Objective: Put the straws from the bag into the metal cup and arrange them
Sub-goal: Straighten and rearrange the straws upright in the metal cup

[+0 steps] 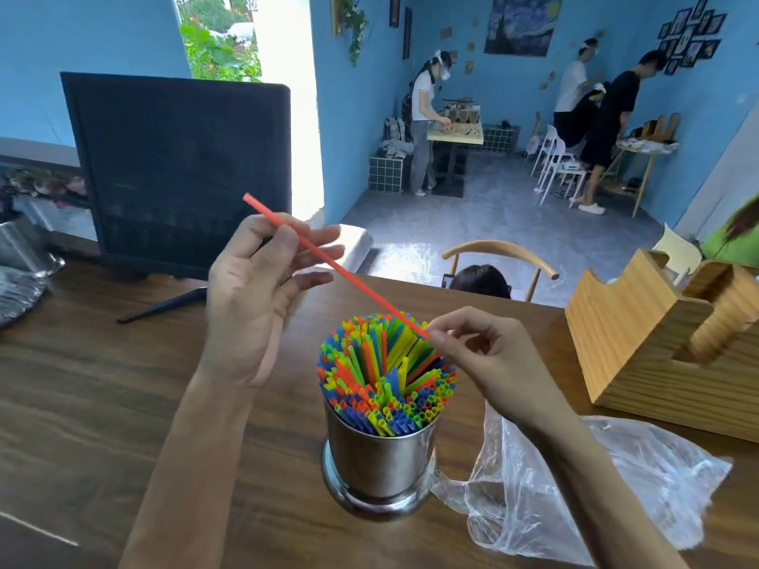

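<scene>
A metal cup (380, 466) stands on the wooden table (102, 384), packed with several coloured straws (382, 379) that fan out at the top. One red straw (336, 266) slants above the cup. My left hand (263, 289) pinches its upper part between thumb and forefinger, the other fingers spread. My right hand (480, 355) pinches its lower end just over the cup's right rim. A crumpled clear plastic bag (575, 482) lies flat on the table right of the cup, under my right forearm; no straws show in it.
A dark monitor (176, 170) stands at the back left. A wooden holder box (657, 342) sits at the right. Metal ware (24, 256) lies at the far left edge. A person's head (480, 281) and chair back show beyond the table; other people work farther off.
</scene>
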Action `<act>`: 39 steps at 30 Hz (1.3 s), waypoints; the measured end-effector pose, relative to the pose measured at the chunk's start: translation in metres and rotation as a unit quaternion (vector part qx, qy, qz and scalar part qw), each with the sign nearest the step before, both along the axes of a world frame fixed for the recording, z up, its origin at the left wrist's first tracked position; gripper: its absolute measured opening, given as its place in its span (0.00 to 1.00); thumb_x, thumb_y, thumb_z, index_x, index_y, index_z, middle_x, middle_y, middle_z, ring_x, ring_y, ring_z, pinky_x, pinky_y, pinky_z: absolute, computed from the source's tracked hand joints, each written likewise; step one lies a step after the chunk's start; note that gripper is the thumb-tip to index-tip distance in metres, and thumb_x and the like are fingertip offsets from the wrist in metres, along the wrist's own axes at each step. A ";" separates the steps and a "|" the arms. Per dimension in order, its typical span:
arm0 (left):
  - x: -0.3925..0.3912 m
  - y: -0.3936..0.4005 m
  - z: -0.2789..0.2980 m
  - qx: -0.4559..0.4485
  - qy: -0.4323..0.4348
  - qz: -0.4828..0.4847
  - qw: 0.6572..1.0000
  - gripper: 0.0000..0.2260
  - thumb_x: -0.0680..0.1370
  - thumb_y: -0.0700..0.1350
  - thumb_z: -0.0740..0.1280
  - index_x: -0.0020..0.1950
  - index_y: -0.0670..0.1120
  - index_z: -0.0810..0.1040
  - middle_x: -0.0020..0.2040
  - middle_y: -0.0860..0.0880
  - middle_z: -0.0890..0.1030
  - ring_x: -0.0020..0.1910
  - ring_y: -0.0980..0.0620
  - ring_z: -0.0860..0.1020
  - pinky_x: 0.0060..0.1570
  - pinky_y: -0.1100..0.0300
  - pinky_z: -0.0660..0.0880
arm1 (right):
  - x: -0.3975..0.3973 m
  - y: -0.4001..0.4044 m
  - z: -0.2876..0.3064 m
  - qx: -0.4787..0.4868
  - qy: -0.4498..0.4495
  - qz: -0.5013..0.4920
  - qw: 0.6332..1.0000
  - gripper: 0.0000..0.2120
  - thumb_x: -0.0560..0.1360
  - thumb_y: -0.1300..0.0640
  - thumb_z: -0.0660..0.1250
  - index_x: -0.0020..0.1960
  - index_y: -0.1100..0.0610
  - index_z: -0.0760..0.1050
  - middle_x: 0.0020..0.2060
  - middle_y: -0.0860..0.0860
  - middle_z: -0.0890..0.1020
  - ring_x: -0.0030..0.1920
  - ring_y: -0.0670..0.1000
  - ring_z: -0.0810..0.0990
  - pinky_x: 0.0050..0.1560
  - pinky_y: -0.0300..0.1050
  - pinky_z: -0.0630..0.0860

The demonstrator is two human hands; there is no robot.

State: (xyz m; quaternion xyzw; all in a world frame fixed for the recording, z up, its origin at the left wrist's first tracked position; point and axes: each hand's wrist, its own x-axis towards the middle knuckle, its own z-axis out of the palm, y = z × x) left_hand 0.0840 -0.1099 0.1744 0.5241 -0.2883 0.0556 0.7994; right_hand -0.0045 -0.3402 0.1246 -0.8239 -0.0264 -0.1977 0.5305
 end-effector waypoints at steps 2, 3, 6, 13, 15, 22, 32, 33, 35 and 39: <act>-0.004 -0.004 0.004 0.033 -0.024 0.034 0.999 0.04 0.83 0.45 0.62 0.54 0.47 0.75 0.44 0.49 0.86 0.43 0.48 0.86 0.42 0.60 0.81 | 0.000 -0.008 -0.001 -0.014 0.014 -0.021 1.000 0.02 0.76 0.56 0.75 0.46 0.49 0.86 0.36 0.45 0.83 0.35 0.42 0.74 0.37 0.37 0.71; -0.006 -0.005 0.005 0.063 -0.044 0.055 0.996 0.04 0.83 0.45 0.64 0.56 0.48 0.74 0.42 0.49 0.86 0.40 0.47 0.86 0.41 0.59 0.81 | 0.001 -0.012 -0.001 -0.024 0.029 -0.019 0.999 0.02 0.75 0.55 0.75 0.46 0.48 0.86 0.36 0.43 0.82 0.35 0.42 0.74 0.37 0.37 0.71; -0.011 -0.012 0.003 0.150 -0.079 0.071 0.983 0.14 0.79 0.45 0.68 0.63 0.55 0.72 0.43 0.50 0.85 0.38 0.48 0.86 0.39 0.63 0.79 | 0.001 -0.020 0.001 -0.057 0.078 0.022 0.995 0.04 0.76 0.53 0.74 0.47 0.44 0.86 0.41 0.41 0.83 0.41 0.49 0.79 0.45 0.49 0.77; -0.007 -0.023 -0.017 0.300 -0.102 0.086 0.944 0.20 0.78 0.43 0.72 0.64 0.63 0.73 0.43 0.52 0.84 0.42 0.51 0.84 0.48 0.56 0.80 | -0.001 -0.019 0.007 -0.047 0.053 0.059 0.996 0.08 0.69 0.47 0.76 0.46 0.47 0.88 0.44 0.47 0.84 0.42 0.54 0.80 0.44 0.53 0.76; -0.006 -0.023 -0.021 0.371 -0.123 0.081 0.917 0.16 0.78 0.45 0.73 0.61 0.62 0.75 0.44 0.57 0.85 0.46 0.55 0.82 0.50 0.63 0.77 | 0.001 -0.019 0.008 -0.073 0.037 0.042 0.996 0.07 0.67 0.45 0.77 0.44 0.45 0.88 0.43 0.45 0.84 0.40 0.49 0.80 0.40 0.46 0.75; -0.002 -0.024 -0.028 0.456 -0.153 0.056 0.875 0.07 0.74 0.58 0.73 0.49 0.59 0.85 0.49 0.61 0.82 0.54 0.60 0.79 0.55 0.56 0.76 | 0.008 -0.012 0.013 -0.137 -0.020 0.024 0.990 0.02 0.75 0.51 0.76 0.45 0.48 0.83 0.46 0.45 0.79 0.45 0.49 0.77 0.42 0.33 0.68; -0.004 -0.033 -0.024 0.453 -0.153 0.021 0.878 0.02 0.78 0.54 0.71 0.46 0.60 0.81 0.47 0.61 0.81 0.53 0.59 0.77 0.56 0.60 0.72 | 0.021 0.005 0.057 -0.011 -0.176 0.036 0.984 0.03 0.83 0.59 0.65 0.51 0.53 0.74 0.45 0.43 0.80 0.41 0.44 0.76 0.42 0.42 0.72; -0.004 -0.032 -0.022 0.447 -0.140 0.014 0.883 0.03 0.79 0.54 0.70 0.46 0.59 0.80 0.47 0.61 0.81 0.52 0.60 0.78 0.54 0.62 0.72 | 0.023 0.005 0.061 0.025 -0.196 0.035 0.980 0.03 0.84 0.60 0.63 0.51 0.54 0.73 0.45 0.46 0.82 0.40 0.44 0.77 0.41 0.42 0.72; -0.005 -0.029 -0.018 0.423 -0.122 -0.001 0.898 0.03 0.80 0.50 0.69 0.47 0.58 0.80 0.45 0.61 0.83 0.50 0.61 0.80 0.52 0.66 0.72 | 0.028 0.005 0.066 0.106 -0.229 0.030 0.967 0.05 0.85 0.63 0.60 0.52 0.56 0.70 0.43 0.50 0.84 0.37 0.48 0.78 0.37 0.42 0.72; -0.008 -0.018 -0.007 0.238 -0.046 0.044 0.969 0.03 0.75 0.46 0.72 0.47 0.53 0.85 0.37 0.52 0.86 0.37 0.59 0.82 0.41 0.69 0.76 | 0.035 -0.002 0.057 0.232 -0.219 0.015 0.948 0.04 0.85 0.64 0.59 0.55 0.56 0.70 0.42 0.53 0.86 0.36 0.50 0.79 0.37 0.41 0.74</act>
